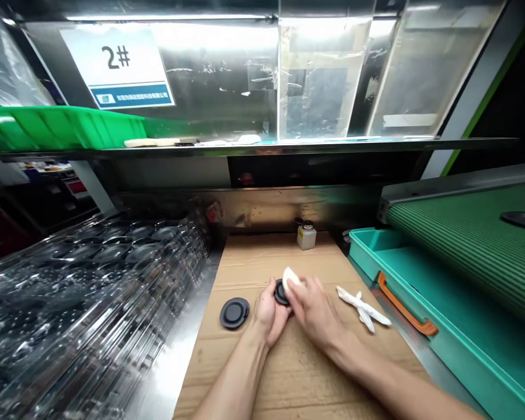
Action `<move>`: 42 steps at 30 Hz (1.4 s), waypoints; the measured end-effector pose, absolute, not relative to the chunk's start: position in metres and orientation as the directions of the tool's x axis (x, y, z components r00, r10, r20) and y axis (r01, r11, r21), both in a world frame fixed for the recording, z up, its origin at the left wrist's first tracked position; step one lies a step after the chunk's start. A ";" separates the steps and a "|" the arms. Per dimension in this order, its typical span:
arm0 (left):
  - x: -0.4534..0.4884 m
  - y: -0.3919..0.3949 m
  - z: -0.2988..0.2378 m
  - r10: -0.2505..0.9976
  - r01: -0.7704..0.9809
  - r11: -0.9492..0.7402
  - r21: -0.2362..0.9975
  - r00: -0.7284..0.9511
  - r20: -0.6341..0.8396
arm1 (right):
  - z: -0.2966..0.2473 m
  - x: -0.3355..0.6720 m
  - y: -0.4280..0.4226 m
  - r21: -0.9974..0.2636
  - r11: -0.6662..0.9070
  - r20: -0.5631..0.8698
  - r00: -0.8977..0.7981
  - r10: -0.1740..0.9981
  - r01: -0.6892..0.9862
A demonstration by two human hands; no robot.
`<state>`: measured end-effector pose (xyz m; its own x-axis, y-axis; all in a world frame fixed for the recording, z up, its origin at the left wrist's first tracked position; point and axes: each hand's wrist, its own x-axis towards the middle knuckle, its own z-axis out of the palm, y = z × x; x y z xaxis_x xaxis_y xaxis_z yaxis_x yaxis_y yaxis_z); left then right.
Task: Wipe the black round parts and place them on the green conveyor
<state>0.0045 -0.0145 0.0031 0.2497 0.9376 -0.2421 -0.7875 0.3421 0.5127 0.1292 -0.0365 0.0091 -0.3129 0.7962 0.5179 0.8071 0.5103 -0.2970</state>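
My left hand (269, 312) is closed around a round black plastic part (280, 293), holding it up over the cardboard sheet. Pinched in my right hand (312, 306) is a white wiping pad (290, 279), pressed against the face of that part; the fingers cover much of both. A second round black part (234, 313) with a raised ring lies on the cardboard, left of my left hand. Some white twisted strips, cloth or plastic (364, 307), lie crossed to the right of my right hand. A small square bottle with a dark cap (307, 236) stands at the back.
Stacked clear plastic trays (126, 280) fill the left side. To the right are a teal bin (459, 344) with an orange handle and a green conveyor belt (472, 227) carrying a dark part (522, 220). A metal shelf (289, 149) with a green crate (61, 128) runs above the cardboard (324, 373).
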 end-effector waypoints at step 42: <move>0.015 -0.016 0.005 0.967 -0.636 0.252 0.730 0.190 -0.169 | 0.015 0.154 -0.017 -0.893 0.337 0.246 -0.302 0.921 0.299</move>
<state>0.0153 -0.0164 0.0051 0.1897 0.9672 -0.1688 -0.6357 0.2520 0.7297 0.1538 -0.0167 0.0154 -0.3021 0.9209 0.2462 0.2995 0.3369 -0.8926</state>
